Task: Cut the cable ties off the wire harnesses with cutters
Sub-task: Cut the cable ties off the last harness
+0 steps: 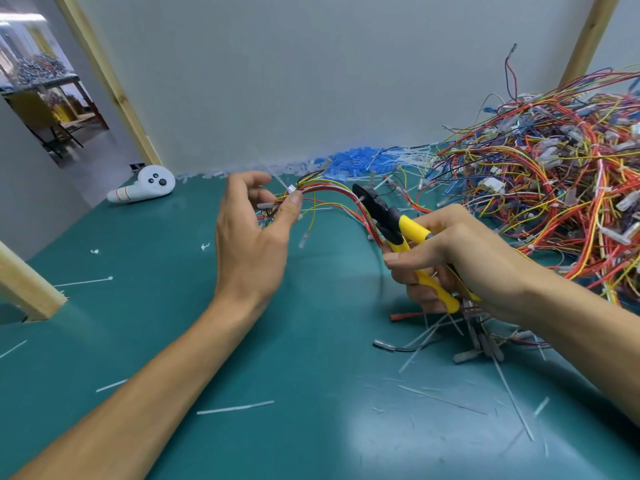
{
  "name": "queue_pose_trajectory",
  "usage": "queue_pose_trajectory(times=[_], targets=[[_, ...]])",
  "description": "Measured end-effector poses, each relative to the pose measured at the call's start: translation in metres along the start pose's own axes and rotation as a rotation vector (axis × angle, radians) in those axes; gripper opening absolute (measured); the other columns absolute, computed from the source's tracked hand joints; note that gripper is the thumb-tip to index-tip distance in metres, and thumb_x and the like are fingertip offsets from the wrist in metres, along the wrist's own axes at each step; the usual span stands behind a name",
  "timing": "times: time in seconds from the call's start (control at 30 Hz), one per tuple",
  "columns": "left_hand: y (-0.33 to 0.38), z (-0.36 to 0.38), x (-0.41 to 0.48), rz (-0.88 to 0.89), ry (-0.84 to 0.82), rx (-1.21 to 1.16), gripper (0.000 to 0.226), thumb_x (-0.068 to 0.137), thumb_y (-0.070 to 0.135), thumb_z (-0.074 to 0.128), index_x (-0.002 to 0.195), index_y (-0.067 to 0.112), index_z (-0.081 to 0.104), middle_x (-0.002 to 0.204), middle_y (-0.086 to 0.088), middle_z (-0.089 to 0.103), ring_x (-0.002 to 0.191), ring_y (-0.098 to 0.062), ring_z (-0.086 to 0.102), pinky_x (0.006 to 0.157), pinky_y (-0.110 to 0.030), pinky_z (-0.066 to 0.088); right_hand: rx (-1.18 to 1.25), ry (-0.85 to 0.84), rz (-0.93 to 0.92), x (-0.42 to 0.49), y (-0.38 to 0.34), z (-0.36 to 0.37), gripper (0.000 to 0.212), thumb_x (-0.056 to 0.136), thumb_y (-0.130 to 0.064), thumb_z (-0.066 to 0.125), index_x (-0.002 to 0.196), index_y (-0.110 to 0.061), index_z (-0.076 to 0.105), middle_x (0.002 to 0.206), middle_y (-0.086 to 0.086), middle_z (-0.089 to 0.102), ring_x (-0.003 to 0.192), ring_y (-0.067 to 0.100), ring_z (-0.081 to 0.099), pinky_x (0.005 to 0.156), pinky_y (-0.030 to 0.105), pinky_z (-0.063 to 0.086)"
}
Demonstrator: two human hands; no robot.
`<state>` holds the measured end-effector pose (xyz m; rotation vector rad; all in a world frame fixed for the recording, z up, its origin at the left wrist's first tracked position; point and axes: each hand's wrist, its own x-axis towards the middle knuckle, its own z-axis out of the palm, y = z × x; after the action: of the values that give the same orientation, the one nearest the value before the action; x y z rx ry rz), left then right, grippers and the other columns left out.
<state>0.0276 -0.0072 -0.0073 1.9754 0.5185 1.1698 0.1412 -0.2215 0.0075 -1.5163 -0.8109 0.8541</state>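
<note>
My left hand (249, 237) pinches the wire harness (330, 191) between thumb and curled fingers, above the green mat (156, 323). The cutters (382, 211) nose into its red wires, my right hand (460, 258) wrapped round the yellow handles.

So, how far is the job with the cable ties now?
Done: cut ties lie scattered on the table. In hand: the left hand pinches one harness, and the right hand grips the cutters, their tip at its wires. To do: the big pile on the right, where white ties show, so most of the work seems to remain.
</note>
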Motion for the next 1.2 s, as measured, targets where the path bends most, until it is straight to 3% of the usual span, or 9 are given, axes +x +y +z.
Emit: queue_pose_trajectory(times=[0.2, 0.37, 0.5, 0.6, 0.67, 0.77, 0.97, 1.1, 1.2], targets=[[-0.008, -0.003, 0.009, 0.029, -0.057, -0.004, 0.007, 0.092, 0.033, 0.071, 0.094, 0.037, 0.076, 0.103, 0.007, 0.052, 0.098, -0.007, 0.057, 0.097, -0.029, 0.048, -0.016, 0.024, 0.018, 0.000, 0.001, -0.002, 0.019, 0.082, -0.008, 0.072, 0.073, -0.012, 0.056, 0.065, 0.011, 0.044, 0.052, 0.024, 0.039, 0.049, 0.028, 0.034], [-0.012, -0.001, 0.011, 0.112, -0.055, 0.112, 0.010, 0.097, 0.026, 0.069, 0.089, 0.022, 0.073, 0.104, 0.003, 0.059, 0.106, -0.017, 0.053, 0.094, -0.022, 0.040, -0.038, 0.022, 0.038, -0.001, -0.002, -0.001, 0.014, 0.076, -0.009, 0.072, 0.074, -0.008, 0.058, 0.066, 0.013, 0.043, 0.053, 0.025, 0.039, 0.050, 0.028, 0.036], [-0.012, -0.002, 0.010, 0.113, -0.112, -0.047, 0.017, 0.103, 0.020, 0.062, 0.089, 0.012, 0.068, 0.082, 0.003, 0.070, 0.082, -0.015, 0.063, 0.076, -0.034, 0.048, -0.039, 0.060, 0.035, -0.003, -0.002, -0.002, 0.016, 0.082, 0.000, 0.070, 0.077, 0.002, 0.054, 0.066, 0.014, 0.042, 0.053, 0.024, 0.037, 0.051, 0.029, 0.034], [-0.011, 0.000, 0.008, 0.103, -0.143, -0.147, 0.018, 0.104, 0.016, 0.060, 0.091, 0.006, 0.066, 0.073, -0.010, 0.062, 0.065, -0.017, 0.055, 0.063, -0.035, 0.044, -0.051, 0.097, -0.005, -0.004, -0.004, -0.002, 0.015, 0.072, -0.003, 0.071, 0.074, -0.004, 0.056, 0.062, 0.012, 0.042, 0.050, 0.023, 0.037, 0.047, 0.029, 0.034], [-0.012, 0.001, 0.009, 0.088, -0.124, -0.163, 0.016, 0.102, 0.019, 0.062, 0.092, 0.007, 0.066, 0.071, -0.011, 0.059, 0.064, -0.023, 0.047, 0.060, -0.045, 0.043, -0.048, 0.135, -0.039, -0.003, -0.005, -0.002, 0.014, 0.076, 0.001, 0.070, 0.072, -0.006, 0.058, 0.059, 0.013, 0.043, 0.049, 0.024, 0.038, 0.046, 0.030, 0.034], [-0.016, 0.000, 0.011, 0.057, -0.103, -0.170, 0.013, 0.101, 0.021, 0.065, 0.094, 0.010, 0.068, 0.079, -0.007, 0.070, 0.073, -0.035, 0.058, 0.069, -0.053, 0.050, -0.016, 0.190, -0.075, -0.002, -0.006, -0.003, 0.018, 0.081, 0.007, 0.066, 0.070, -0.005, 0.058, 0.060, 0.015, 0.041, 0.051, 0.025, 0.038, 0.048, 0.033, 0.034], [-0.017, 0.000, 0.011, 0.083, -0.101, -0.152, 0.014, 0.094, 0.023, 0.074, 0.086, 0.014, 0.067, 0.077, -0.017, 0.068, 0.070, -0.039, 0.059, 0.065, -0.051, 0.049, 0.157, 0.281, -0.081, 0.000, -0.005, -0.001, 0.013, 0.079, 0.009, 0.063, 0.079, -0.003, 0.058, 0.067, 0.013, 0.039, 0.051, 0.025, 0.036, 0.047, 0.033, 0.032], [-0.016, -0.002, 0.013, 0.099, -0.072, -0.085, 0.016, 0.093, 0.022, 0.075, 0.082, 0.012, 0.069, 0.073, -0.009, 0.070, 0.063, -0.027, 0.059, 0.059, -0.039, 0.047, 0.343, 0.327, -0.045, 0.002, -0.002, -0.006, 0.016, 0.085, 0.001, 0.058, 0.085, -0.013, 0.052, 0.070, 0.007, 0.040, 0.054, 0.021, 0.032, 0.047, 0.031, 0.029], [-0.016, -0.003, 0.013, 0.107, -0.060, -0.060, 0.016, 0.094, 0.020, 0.076, 0.083, 0.010, 0.069, 0.075, -0.011, 0.071, 0.069, -0.036, 0.061, 0.061, -0.045, 0.050, 0.481, 0.358, -0.048, 0.004, -0.001, -0.011, 0.010, 0.090, -0.004, 0.058, 0.093, -0.013, 0.054, 0.072, 0.006, 0.049, 0.056, 0.021, 0.041, 0.047, 0.030, 0.037]])
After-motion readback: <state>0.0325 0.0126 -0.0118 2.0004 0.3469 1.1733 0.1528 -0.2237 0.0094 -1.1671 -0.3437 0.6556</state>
